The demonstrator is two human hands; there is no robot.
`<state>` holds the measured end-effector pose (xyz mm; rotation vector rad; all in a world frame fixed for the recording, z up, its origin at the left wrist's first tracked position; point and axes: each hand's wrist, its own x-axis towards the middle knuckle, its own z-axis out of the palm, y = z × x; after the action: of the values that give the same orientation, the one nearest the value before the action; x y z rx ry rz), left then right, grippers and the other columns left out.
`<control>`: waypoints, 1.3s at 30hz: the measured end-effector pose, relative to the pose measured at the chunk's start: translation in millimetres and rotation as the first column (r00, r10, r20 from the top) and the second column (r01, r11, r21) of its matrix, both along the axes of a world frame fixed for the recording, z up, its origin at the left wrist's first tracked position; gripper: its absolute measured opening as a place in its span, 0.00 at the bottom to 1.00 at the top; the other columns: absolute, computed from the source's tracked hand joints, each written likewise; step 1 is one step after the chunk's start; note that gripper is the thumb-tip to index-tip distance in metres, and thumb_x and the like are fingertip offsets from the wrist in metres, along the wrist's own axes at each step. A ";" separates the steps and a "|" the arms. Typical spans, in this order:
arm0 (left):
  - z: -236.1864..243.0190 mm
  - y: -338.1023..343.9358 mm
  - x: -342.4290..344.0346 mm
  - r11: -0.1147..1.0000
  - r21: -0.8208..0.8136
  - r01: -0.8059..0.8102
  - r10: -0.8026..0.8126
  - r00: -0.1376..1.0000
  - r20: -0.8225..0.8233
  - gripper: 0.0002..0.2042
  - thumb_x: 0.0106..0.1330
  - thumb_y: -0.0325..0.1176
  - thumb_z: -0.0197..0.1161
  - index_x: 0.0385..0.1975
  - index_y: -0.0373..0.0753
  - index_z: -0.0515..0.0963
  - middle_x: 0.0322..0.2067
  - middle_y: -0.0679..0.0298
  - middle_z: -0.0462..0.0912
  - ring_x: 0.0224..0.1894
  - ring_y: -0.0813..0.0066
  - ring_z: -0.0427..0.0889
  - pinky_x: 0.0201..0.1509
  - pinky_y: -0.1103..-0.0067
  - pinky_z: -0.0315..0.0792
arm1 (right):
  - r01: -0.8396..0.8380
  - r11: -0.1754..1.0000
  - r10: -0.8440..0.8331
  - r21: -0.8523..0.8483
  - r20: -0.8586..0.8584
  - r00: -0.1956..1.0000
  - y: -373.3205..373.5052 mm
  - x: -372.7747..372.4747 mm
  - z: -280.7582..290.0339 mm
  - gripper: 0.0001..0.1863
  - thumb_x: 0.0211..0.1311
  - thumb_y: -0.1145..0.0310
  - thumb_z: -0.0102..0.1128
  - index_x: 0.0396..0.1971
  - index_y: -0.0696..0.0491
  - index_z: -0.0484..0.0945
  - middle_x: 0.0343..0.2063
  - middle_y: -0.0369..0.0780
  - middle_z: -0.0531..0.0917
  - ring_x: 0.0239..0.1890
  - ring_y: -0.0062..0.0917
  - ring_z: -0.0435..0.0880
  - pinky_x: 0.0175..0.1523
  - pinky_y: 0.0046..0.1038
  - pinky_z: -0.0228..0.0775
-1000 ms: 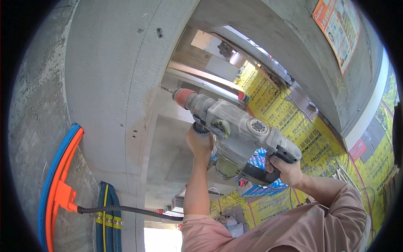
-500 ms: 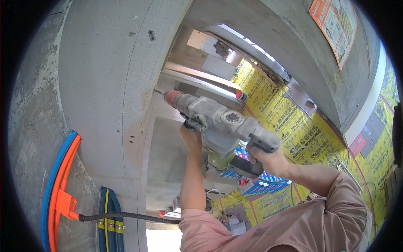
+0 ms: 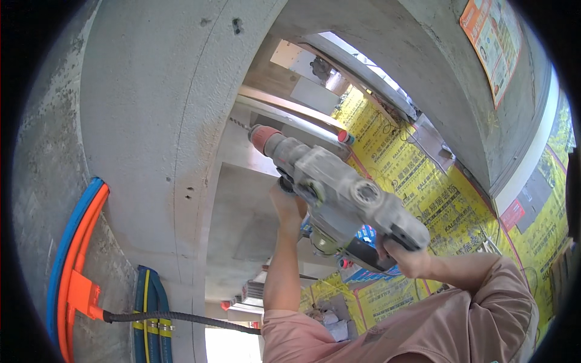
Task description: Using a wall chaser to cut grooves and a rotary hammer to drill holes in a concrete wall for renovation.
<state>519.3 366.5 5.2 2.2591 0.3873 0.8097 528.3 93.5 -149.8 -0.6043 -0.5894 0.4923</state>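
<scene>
- My R hand (image 3: 413, 260): wrapped round black rear handle (image 3: 407, 237) of dusty grey, long-bodied power drill (image 3: 330, 172)
- My L hand (image 3: 289, 204): clasping dark side grip (image 3: 285, 183), under drill's front
- Drill's btwn hands; thin metal bit (image 3: 239, 123) beyond L

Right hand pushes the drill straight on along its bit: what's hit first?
Probably the grey concrete beam: the bit of the drill, gripped in the right hand, points toward its edge. Depth is unclear, so I can't tell the gap.
</scene>
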 end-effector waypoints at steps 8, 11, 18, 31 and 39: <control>-16.7 -69.5 -25.0 1.000 -0.028 -0.007 0.008 0.999 0.048 0.13 0.46 0.23 0.68 0.34 0.28 0.80 0.29 0.62 0.84 0.32 0.81 0.77 0.38 0.78 0.74 | -0.121 0.990 0.123 0.066 -0.027 0.992 -55.8 -30.4 -41.8 0.13 0.69 0.59 0.54 0.37 0.56 0.75 0.26 0.35 0.77 0.28 0.21 0.74 0.35 0.25 0.67; -18.5 -102.2 -26.6 0.993 -0.117 0.036 -0.025 0.995 0.095 0.14 0.47 0.21 0.69 0.35 0.27 0.80 0.30 0.62 0.84 0.33 0.81 0.77 0.40 0.80 0.74 | -0.102 0.993 0.103 0.066 -0.014 0.995 -73.0 -39.7 -43.7 0.18 0.69 0.51 0.55 0.34 0.53 0.74 0.26 0.35 0.76 0.28 0.21 0.72 0.35 0.25 0.64; -30.7 -117.6 -38.6 0.984 -0.134 0.119 -0.105 0.989 0.104 0.10 0.51 0.23 0.68 0.33 0.31 0.80 0.28 0.65 0.84 0.31 0.84 0.77 0.39 0.81 0.75 | -0.063 0.998 0.063 0.005 -0.021 0.998 -115.9 -62.0 -35.9 0.24 0.63 0.48 0.64 0.43 0.54 0.70 0.26 0.38 0.77 0.26 0.24 0.76 0.34 0.29 0.68; 9.6 -155.2 -56.1 0.957 0.262 0.126 -0.138 0.990 0.027 0.07 0.55 0.30 0.68 0.30 0.35 0.81 0.23 0.56 0.84 0.29 0.62 0.85 0.34 0.72 0.75 | 0.016 0.993 -0.022 0.117 0.052 0.998 -147.2 -95.4 18.9 0.21 0.67 0.53 0.58 0.46 0.55 0.68 0.29 0.41 0.76 0.27 0.27 0.79 0.34 0.30 0.73; 22.5 -161.4 -61.9 0.923 0.358 0.139 -0.128 0.990 -0.057 0.08 0.56 0.32 0.67 0.31 0.35 0.81 0.26 0.54 0.84 0.32 0.52 0.85 0.34 0.68 0.75 | 0.116 0.979 -0.115 0.165 -0.019 0.993 -149.4 -101.0 32.3 0.21 0.66 0.59 0.61 0.50 0.54 0.66 0.32 0.43 0.75 0.24 0.27 0.79 0.29 0.31 0.74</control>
<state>457.3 205.1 27.7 2.6090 0.0992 0.8268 427.3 -55.9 -117.5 -0.4743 -0.5764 0.3327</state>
